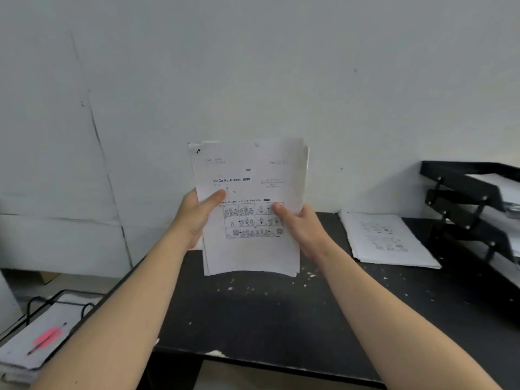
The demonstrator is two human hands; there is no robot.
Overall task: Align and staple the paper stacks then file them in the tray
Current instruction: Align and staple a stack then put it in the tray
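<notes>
I hold a stack of printed white sheets (250, 249) upright above the black table (267, 313), its bottom edge just over the tabletop. My left hand (194, 218) grips the stack's left edge with the thumb on the front page. My right hand (301, 226) grips the right edge the same way. The sheets' top edges are slightly uneven. A second paper stack (388, 237) lies flat on the table to the right. A black tiered file tray (475, 212) stands at the far right with papers in it. No stapler is in view.
A wire basket (36, 342) with papers, a pink item and a pen sits low at the left, beside the table. A white wall rises right behind the table. Small white paper bits are scattered on the tabletop.
</notes>
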